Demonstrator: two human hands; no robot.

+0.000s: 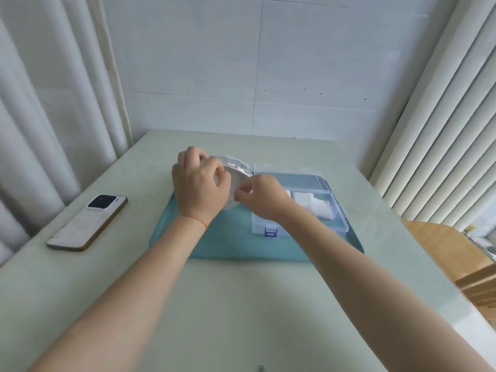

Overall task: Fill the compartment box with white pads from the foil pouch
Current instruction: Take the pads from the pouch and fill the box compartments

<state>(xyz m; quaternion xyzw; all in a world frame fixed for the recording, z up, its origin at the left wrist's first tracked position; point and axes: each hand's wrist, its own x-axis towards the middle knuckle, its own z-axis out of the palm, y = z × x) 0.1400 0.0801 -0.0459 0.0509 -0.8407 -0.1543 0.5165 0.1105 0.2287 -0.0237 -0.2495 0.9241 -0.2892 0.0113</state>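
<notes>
A smartphone [87, 222] lies face down near the table's [241, 304] left edge. A teal tray [228, 245] sits mid-table. Curtains [48, 103] hang at the table's left, blinds [442, 130] at its right.

Left hand [200, 183] and right hand [261, 196], fingers seemingly curled

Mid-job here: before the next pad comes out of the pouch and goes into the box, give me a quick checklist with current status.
1. Crinkled silver foil pouch held: ok, left hand grips it above the teal tray.
2. Right hand at the pouch edge: ok, fingers pinched there; whether it holds a pad, cannot tell.
3. Clear plastic compartment box open: ok, lid raised at the back.
4. Room left in the box: ok, white pads fill the middle, the front compartment looks empty.
5. Pads left in pouch: cannot tell.
6. White smartphone clear of the work: ok, off the tray.
</notes>
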